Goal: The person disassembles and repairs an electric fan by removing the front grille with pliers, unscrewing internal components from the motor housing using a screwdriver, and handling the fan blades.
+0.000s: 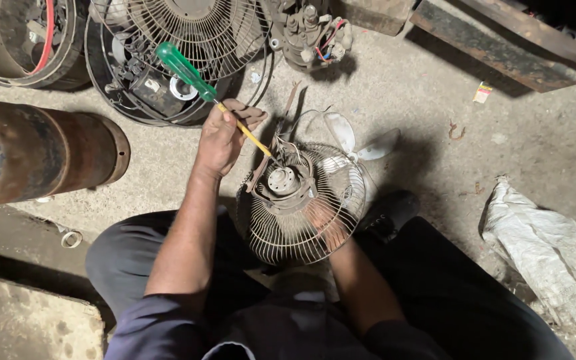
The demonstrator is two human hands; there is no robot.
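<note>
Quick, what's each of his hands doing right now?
Left hand: closed around a green-handled screwdriver, its tip at the motor.
Right hand: behind the wire fan guard, seemingly steadying it; its grip cannot be told.

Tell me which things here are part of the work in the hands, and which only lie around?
In the work:
- left hand holding the green-handled screwdriver
- right hand behind the wire fan guard
- fan motor at the screwdriver tip

Lying around:
- second fan grille
- rusty cylinder
- white sack
- loose motor part
</note>
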